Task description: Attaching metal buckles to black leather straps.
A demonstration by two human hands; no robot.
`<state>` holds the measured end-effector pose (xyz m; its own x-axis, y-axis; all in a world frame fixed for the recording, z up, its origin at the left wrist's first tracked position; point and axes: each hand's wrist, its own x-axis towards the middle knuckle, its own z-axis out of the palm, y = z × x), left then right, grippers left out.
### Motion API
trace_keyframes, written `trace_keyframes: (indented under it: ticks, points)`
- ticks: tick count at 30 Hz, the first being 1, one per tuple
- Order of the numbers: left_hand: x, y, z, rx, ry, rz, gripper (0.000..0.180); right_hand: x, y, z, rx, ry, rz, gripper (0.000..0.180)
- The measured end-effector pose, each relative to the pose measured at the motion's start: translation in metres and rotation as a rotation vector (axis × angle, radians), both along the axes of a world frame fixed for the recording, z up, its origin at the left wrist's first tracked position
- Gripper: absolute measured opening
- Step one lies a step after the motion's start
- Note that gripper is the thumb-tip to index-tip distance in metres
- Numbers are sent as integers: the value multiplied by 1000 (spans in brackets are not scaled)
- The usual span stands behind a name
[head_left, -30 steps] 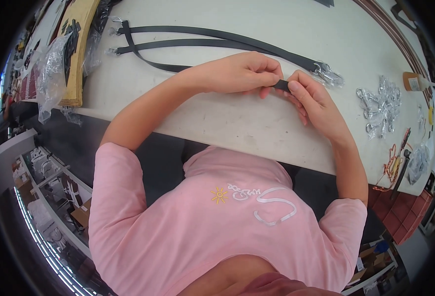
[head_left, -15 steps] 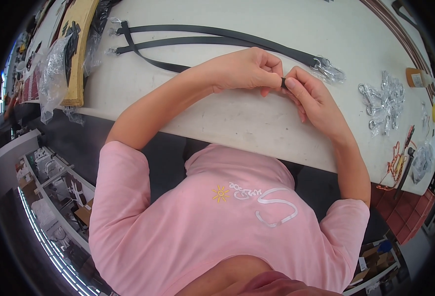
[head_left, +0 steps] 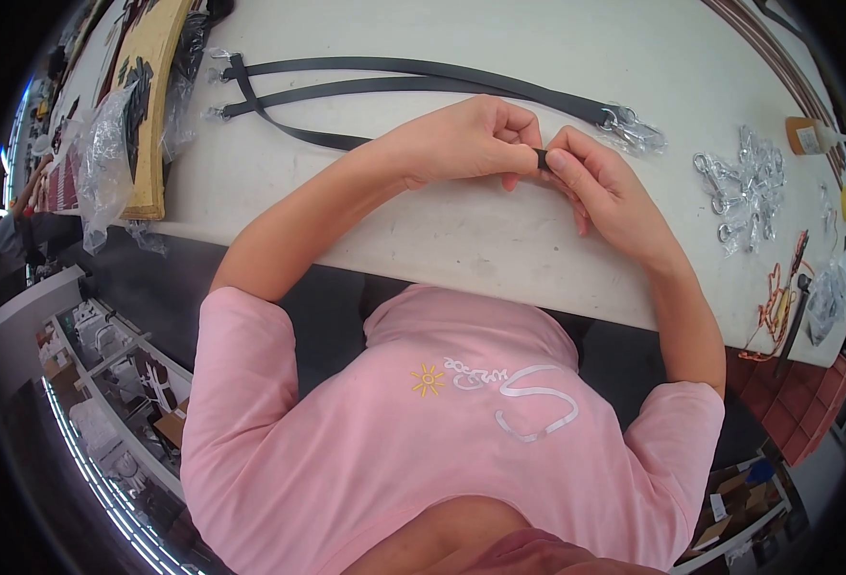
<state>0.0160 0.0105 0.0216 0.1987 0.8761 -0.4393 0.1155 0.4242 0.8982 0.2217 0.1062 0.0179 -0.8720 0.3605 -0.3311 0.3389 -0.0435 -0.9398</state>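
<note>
Long black straps (head_left: 413, 79) lie across the white table (head_left: 461, 240), running from the far left toward a plastic-wrapped metal clasp (head_left: 634, 129) at the right. My left hand (head_left: 461, 144) is closed over the near end of one black strap, fingers curled down. My right hand (head_left: 600, 187) meets it and pinches the same strap end between thumb and forefinger. Both hands rest on the table surface, touching each other. The strap end is mostly hidden between my fingers.
A pile of metal snap hooks (head_left: 744, 182) lies right of my hands. A small glue bottle (head_left: 811, 136) stands at the far right. Plastic-wrapped wooden boards (head_left: 145, 115) sit at the left edge. Orange-handled tools (head_left: 777, 307) lie near the right front edge.
My hands have drawn slightly closer together on the strap end, and the fingers of my right hand have shifted their pinch. The straps on the table have not moved.
</note>
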Motion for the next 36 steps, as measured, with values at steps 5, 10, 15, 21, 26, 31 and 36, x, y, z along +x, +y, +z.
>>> trace_keyframes:
  ticks: [5,10,15,21,26,31,36]
  points:
    - [-4,2,8,-59,-26,-11,15,1,1,0,-24,15,-1,27]
    - [-1,0,2,-35,-48,41,14,0,1,3,-7,2,10,26]
    - [2,-2,-2,-16,-8,45,14,1,1,1,-7,8,12,25]
    - [-1,-2,9,-31,-20,7,13,2,1,-1,-31,18,9,25]
    - [0,-3,0,-13,-61,45,9,2,1,0,-37,18,13,25]
    - [2,-3,1,-24,-32,51,7,2,1,-1,-11,16,18,25]
    - [6,-7,-2,40,9,71,7,1,2,-1,-9,23,21,25]
